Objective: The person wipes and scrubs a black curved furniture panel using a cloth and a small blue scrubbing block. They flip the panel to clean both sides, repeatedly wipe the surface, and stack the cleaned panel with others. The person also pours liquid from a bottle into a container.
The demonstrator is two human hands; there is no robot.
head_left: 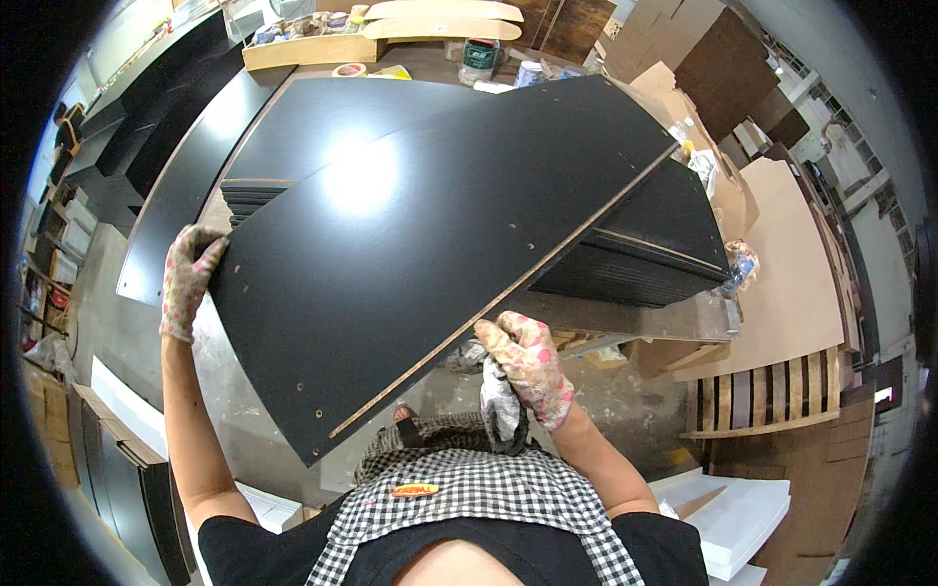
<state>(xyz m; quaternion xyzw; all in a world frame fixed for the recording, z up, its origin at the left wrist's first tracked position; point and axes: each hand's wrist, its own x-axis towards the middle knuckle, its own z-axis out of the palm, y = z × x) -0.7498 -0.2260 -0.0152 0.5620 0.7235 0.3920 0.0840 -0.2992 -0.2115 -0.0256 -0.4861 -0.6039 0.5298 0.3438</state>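
Observation:
A large black board point(420, 225) with small drilled holes lies slantwise across a stack of similar boards; a raw, light-brown groove or strip runs along its near right edge. My left hand point(192, 278), in a pink-spotted glove, grips the board's left edge with the thumb on top. In my right hand point(532, 366), gloved alike, a crumpled grey-white cloth point(503, 405) hangs below the fingers. That hand is just by the board's front edge; whether it touches it, I cannot tell. The board's near corner juts out toward my checked apron point(440, 488).
Under the board, stacked black panels point(625, 269) show at right. Behind are a wooden tray point(313, 51) of small items, a tape roll point(349, 70) and a jar point(478, 59). A slatted pallet point(762, 396) stands right; white sheets point(728, 518) lie at lower right.

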